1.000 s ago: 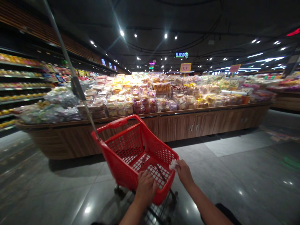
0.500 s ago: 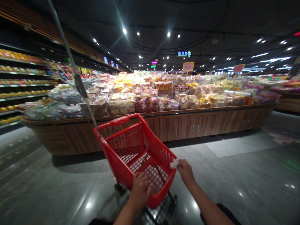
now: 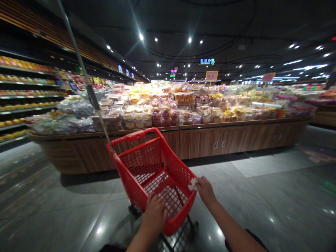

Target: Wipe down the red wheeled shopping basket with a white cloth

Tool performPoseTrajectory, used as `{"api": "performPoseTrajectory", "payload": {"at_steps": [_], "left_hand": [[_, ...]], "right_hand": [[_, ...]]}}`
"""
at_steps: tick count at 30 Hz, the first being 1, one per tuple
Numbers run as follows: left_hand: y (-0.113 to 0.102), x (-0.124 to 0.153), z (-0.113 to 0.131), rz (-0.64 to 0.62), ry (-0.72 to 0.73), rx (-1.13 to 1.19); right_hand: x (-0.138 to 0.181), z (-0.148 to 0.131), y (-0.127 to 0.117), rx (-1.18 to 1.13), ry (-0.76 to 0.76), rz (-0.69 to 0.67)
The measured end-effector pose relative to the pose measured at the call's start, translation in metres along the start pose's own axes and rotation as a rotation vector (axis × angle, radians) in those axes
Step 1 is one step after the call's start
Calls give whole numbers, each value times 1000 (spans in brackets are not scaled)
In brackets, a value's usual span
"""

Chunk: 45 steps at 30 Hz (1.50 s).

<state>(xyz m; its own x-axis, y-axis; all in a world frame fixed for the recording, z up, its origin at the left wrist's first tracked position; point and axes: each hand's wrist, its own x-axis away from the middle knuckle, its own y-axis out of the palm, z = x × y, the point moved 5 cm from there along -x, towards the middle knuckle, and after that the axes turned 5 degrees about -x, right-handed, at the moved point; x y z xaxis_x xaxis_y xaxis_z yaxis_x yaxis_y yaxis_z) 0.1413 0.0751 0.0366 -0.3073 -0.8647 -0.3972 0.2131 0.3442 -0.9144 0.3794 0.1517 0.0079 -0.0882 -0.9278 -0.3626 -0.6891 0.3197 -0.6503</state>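
A red plastic shopping cart (image 3: 136, 187) with latticed walls stands right before me, its basket holding nothing that I can see. My left hand (image 3: 155, 212) is closed over the near left rim of the basket, its fingertips partly hidden. On the right rim, my right hand (image 3: 205, 189) pinches a crumpled white wipe (image 3: 193, 184), which touches the red plastic. A thin grey pole (image 3: 90, 94) rises from the cart's far left corner beside the handle.
Behind the cart runs a long wooden display counter (image 3: 207, 141) piled with packaged baked goods (image 3: 164, 105). Stocked shelves (image 3: 26, 96) line the left side. A price sign (image 3: 211, 75) stands above the goods. The grey tile floor (image 3: 252, 196) is shiny.
My right hand and the wipe have shifted slightly left and inward at the right rim. My left hand stays on the near rim. The view has turned very slightly.
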Motion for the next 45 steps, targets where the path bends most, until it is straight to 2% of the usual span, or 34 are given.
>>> {"api": "performPoseTrajectory", "payload": {"at_steps": [2, 4, 6, 8, 10, 14, 16, 18, 23, 25, 29, 31, 33, 36, 39, 42, 45], "left_hand": [[1, -4, 18, -8, -101, -43], [5, -12, 46, -68, -127, -37], [17, -19, 73, -216, -146, -24], [31, -24, 90, -391, -209, -26], [40, -28, 98, -463, -229, -23], [49, -24, 93, -478, -181, -16], [49, -18, 88, -481, -163, -21], [47, -12, 83, -485, -152, -28], [41, -1, 74, -506, -141, -46], [39, 2, 70, -506, -139, -50], [36, 10, 60, -506, -118, -67], [35, 14, 54, -502, -113, -89], [33, 18, 47, -493, -105, -104], [30, 24, 37, -503, -78, -94], [23, 28, 29, -508, -64, -91], [14, 25, 30, -501, -82, -105], [11, 11, 44, -444, -128, -79]], "right_hand": [[-7, 6, -1, 3, 6, 33], [-10, 10, -3, -4, 18, 58], [-10, 12, -5, -10, 30, 73], [-4, 11, -5, -25, 31, 77], [8, 6, -3, -50, 17, 60], [41, -13, 6, -207, -95, -28], [47, -18, 6, -250, -127, -73], [40, -14, 0, -210, -102, -74], [20, 3, -22, -137, -16, 59], [30, 0, -17, -182, -46, 38], [59, -19, 3, -285, -151, -102], [59, -21, 6, -282, -154, -131], [47, -17, -1, -252, -107, -92], [22, -5, -19, -269, -19, 58], [11, -1, -29, -339, -3, 145], [18, -10, -18, -407, -58, 15], [33, -17, -3, -423, -69, -89]]}}
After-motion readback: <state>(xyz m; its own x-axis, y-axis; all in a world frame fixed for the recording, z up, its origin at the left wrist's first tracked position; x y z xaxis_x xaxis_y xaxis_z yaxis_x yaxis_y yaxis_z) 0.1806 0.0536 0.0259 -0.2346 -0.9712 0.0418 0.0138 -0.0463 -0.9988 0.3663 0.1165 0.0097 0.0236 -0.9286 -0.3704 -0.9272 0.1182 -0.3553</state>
